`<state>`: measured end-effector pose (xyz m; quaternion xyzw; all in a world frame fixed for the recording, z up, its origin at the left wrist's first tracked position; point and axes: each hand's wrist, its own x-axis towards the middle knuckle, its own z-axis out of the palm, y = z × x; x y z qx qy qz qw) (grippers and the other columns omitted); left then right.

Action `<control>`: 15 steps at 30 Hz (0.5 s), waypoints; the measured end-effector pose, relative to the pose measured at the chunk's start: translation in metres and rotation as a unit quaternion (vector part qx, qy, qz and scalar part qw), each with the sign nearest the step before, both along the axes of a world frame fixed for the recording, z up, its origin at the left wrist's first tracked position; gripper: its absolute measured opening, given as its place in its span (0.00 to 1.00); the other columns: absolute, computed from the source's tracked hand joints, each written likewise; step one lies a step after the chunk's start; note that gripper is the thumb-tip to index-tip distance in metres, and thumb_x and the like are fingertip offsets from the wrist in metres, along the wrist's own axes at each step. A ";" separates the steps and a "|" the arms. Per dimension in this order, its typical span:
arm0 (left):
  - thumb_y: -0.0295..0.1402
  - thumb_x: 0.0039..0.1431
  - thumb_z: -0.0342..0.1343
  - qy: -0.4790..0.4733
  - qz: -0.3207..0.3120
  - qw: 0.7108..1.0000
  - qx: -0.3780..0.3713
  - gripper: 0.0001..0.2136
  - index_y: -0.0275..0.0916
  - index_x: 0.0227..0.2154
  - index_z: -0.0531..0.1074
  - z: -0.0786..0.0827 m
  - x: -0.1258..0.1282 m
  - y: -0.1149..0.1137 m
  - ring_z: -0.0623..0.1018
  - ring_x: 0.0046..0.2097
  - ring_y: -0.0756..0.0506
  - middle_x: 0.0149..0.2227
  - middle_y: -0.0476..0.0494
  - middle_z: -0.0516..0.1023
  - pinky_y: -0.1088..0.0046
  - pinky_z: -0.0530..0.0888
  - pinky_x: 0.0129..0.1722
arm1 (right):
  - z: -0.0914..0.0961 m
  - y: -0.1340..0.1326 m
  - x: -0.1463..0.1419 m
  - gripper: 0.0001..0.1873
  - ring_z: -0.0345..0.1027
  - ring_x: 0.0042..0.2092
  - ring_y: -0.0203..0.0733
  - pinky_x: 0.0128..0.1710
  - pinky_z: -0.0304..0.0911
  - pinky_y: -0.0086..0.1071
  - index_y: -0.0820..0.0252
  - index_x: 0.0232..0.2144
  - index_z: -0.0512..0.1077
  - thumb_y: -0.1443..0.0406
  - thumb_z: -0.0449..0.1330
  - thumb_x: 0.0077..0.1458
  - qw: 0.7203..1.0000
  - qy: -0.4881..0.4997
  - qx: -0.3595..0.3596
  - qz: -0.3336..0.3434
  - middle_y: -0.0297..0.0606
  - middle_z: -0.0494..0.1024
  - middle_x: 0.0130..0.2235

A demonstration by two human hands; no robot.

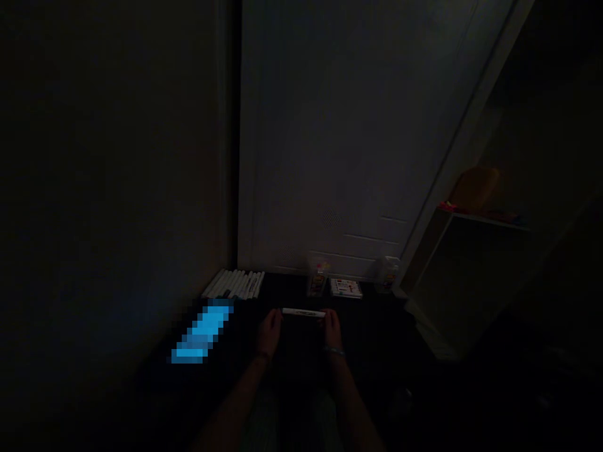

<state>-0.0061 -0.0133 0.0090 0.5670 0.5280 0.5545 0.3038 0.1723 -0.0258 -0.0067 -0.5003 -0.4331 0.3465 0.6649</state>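
Forearms [239, 402] forward, two-handed grip [270, 333] on white marker [303, 312]

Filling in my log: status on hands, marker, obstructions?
Left hand, right hand: each holding one end of the white marker. Marker crosswise, middle uncovered. Marker row beyond, left; flat pack beyond, right.

Room right, clutter left

I have room over the dark table [377, 336] right of the right hand [332, 328]; a marker [302, 312] blocks the gap to the left hand [270, 333]. Leftward, a glowing blue shape [203, 329] and marker row [235, 284] obstruct; ahead, a container [318, 281], flat box [345, 288] and second container [389, 276]
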 end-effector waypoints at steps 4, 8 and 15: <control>0.47 0.52 0.42 0.013 -0.009 1.000 -0.010 0.17 0.38 0.24 0.66 -0.001 0.000 0.000 0.66 0.26 0.51 0.22 0.51 0.68 0.78 0.62 0.27 | 0.005 -0.003 -0.001 0.18 0.58 0.25 0.33 0.25 0.55 0.25 0.57 0.31 0.67 0.51 0.48 0.50 1.000 -0.012 -0.013 -0.006 0.29 0.67 0.23; 0.46 0.52 0.42 0.008 0.003 1.000 -0.006 0.17 0.39 0.28 0.68 -0.002 0.001 0.001 0.70 0.31 0.49 0.28 0.48 0.72 0.76 0.64 0.31 | 0.010 -0.006 -0.002 0.18 0.59 0.25 0.34 0.26 0.56 0.26 0.57 0.30 0.67 0.51 0.48 0.49 1.000 -0.023 -0.013 -0.013 0.30 0.67 0.24; 0.45 0.53 0.41 0.012 0.011 1.000 -0.015 0.17 0.40 0.32 0.69 0.005 0.003 -0.004 0.70 0.27 0.49 0.23 0.50 0.71 0.75 0.64 0.28 | 0.012 -0.008 -0.001 0.17 0.58 0.26 0.34 0.27 0.55 0.25 0.57 0.30 0.67 0.52 0.47 0.51 0.999 -0.034 -0.011 -0.014 0.30 0.66 0.25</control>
